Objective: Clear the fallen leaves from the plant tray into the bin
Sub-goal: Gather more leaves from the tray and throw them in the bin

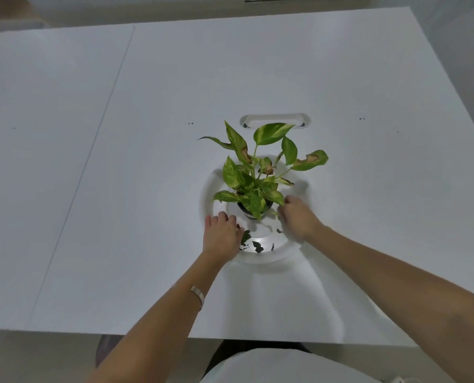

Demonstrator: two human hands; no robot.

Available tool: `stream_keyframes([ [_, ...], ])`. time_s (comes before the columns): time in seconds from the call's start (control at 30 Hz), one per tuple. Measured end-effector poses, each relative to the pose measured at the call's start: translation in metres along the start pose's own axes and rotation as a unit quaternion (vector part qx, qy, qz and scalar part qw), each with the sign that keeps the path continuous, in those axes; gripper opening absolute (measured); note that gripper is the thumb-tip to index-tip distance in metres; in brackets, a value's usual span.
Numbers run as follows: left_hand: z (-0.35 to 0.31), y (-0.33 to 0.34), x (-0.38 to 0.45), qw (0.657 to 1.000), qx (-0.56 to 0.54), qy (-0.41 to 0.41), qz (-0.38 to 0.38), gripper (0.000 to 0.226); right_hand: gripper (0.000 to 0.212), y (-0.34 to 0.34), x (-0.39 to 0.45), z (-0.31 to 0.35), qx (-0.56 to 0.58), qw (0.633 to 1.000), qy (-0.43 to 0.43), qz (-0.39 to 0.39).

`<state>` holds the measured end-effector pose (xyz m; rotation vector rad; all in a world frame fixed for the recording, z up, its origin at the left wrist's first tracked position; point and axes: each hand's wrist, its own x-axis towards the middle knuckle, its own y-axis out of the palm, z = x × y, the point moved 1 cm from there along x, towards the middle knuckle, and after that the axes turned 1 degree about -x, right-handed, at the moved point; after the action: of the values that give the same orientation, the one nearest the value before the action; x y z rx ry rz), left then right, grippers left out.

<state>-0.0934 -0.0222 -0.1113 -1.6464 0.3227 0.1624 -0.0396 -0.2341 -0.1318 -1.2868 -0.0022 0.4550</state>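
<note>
Fallen leaves (253, 243): dark scraps scattered on the near floor of the white plant tray (206, 194), lower centre of frame, between the two hands. Largest scrap lying just right of the left hand (221, 233), long axis running roughly up-down in frame. Left hand nearer; fingers (237, 226) loosely curled at the tray's near-left rim, touching or almost touching that scrap, nothing visibly held. Right hand (296, 215) at the tray's right side beside the potted plant (258, 183), blurred; degree of closure cannot be told. Bin not visible.
</note>
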Motion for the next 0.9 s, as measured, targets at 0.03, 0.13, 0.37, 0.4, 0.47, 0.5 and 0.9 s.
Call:
stream_keyframes([
  [0.03, 0.0, 0.002, -0.005, 1.0, -0.005, 0.009, 0.005, 0.044, 0.016, 0.006, -0.01, 0.004, -0.003, 1.0, -0.012, 0.003],
  [0.13, -0.003, 0.003, -0.012, 0.998, -0.03, 0.026, 0.04, 0.053, 0.018, 0.015, -0.039, 0.02, 0.058, 0.998, -0.003, 0.021],
  [0.37, -0.007, 0.003, -0.008, 0.985, -0.142, 0.014, 0.101, 0.035, 0.052, 0.013, -0.052, 0.062, 0.152, 0.979, 0.099, 0.092],
  [0.4, -0.006, 0.003, -0.007, 0.982, -0.163, 0.02, 0.093, 0.029, 0.053, 0.015, -0.049, 0.066, 0.152, 0.978, 0.107, 0.092],
  [0.47, -0.005, 0.001, -0.005, 0.98, -0.185, 0.027, 0.073, 0.022, 0.048, 0.018, -0.046, 0.073, 0.156, 0.978, 0.116, 0.079],
  [0.5, -0.004, 0.0, -0.003, 0.979, -0.192, 0.03, 0.062, 0.021, 0.044, 0.019, -0.044, 0.077, 0.159, 0.978, 0.115, 0.07],
  [0.9, 0.027, -0.026, 0.034, 0.944, -0.312, -0.104, -0.03, 0.021, 0.009, 0.016, -0.036, 0.071, 0.108, 0.993, 0.027, 0.043],
])
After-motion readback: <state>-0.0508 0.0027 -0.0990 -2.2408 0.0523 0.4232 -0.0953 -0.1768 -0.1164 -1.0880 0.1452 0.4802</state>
